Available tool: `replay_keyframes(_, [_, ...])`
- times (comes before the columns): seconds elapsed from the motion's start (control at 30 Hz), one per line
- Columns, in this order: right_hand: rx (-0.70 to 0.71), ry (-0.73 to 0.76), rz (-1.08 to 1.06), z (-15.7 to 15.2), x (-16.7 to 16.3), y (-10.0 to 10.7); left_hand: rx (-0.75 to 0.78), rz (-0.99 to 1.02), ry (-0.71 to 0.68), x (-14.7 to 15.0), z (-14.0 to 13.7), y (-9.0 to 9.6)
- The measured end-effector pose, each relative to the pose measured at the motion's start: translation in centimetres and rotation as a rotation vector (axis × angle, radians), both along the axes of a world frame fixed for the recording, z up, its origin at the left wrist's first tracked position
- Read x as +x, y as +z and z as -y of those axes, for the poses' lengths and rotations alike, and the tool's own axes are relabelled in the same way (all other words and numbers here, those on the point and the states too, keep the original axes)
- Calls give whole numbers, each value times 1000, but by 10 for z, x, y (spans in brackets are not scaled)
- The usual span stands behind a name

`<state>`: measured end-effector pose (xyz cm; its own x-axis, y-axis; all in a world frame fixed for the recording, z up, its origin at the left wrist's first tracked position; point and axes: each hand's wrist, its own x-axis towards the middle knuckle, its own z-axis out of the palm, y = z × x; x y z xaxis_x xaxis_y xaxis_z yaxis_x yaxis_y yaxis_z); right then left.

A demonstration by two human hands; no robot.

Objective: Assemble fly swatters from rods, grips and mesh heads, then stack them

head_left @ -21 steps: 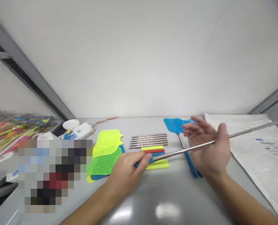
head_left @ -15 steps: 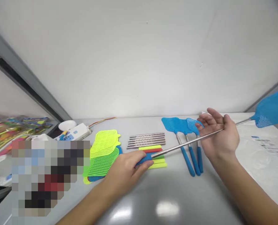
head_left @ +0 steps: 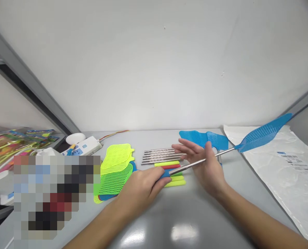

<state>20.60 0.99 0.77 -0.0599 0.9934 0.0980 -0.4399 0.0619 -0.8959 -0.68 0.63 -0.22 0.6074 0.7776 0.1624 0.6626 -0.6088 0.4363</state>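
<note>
My left hand [head_left: 143,185] is closed around the blue handle of a telescopic fly swatter [head_left: 262,135]. The swatter's metal rod slants up to the right, and its blue mesh head is seen nearly edge-on. Against that rod rests my right hand [head_left: 209,169], fingers stretched out and thumb raised beside the metal. Behind the right hand lie several blue fly swatters [head_left: 195,136], their handles mostly hidden. Metal rods [head_left: 161,155] lie in a row on the table, with coloured handle tubes [head_left: 176,183] just in front, partly covered by my left hand.
Loose yellow mesh heads [head_left: 116,157] and a green mesh head [head_left: 113,180] are stacked at the left. Beyond them sits a white power strip [head_left: 85,146]. A white plastic bag [head_left: 275,173] covers the right side. Packaged colourful goods [head_left: 11,148] fill the far left.
My right hand has moved left along the rod, toward my left hand. The swatter's rod has become shorter, and its head has come left and turned edge-on.
</note>
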Motion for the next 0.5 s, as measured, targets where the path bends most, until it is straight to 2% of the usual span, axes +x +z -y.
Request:
replay_keyframes(0.13, [11, -267, -113, -18, 26, 7, 52, -23, 31, -5, -4, 1])
replay_keyframes(0.2, [27, -333, -114, -22, 33, 9, 47, -43, 48, -7, -5, -1])
replay_keyframes(0.33, [51, -260, -64, -20, 32, 11, 2, -70, 55, -8, -4, -4])
replay_keyframes(0.43, [126, -266, -29, -14, 23, 10, -25, -39, 35, -4, -1, -6])
replay_keyframes(0.5, [152, -214, -3, -8, 13, 7, -33, -17, 20, 0, 3, -7])
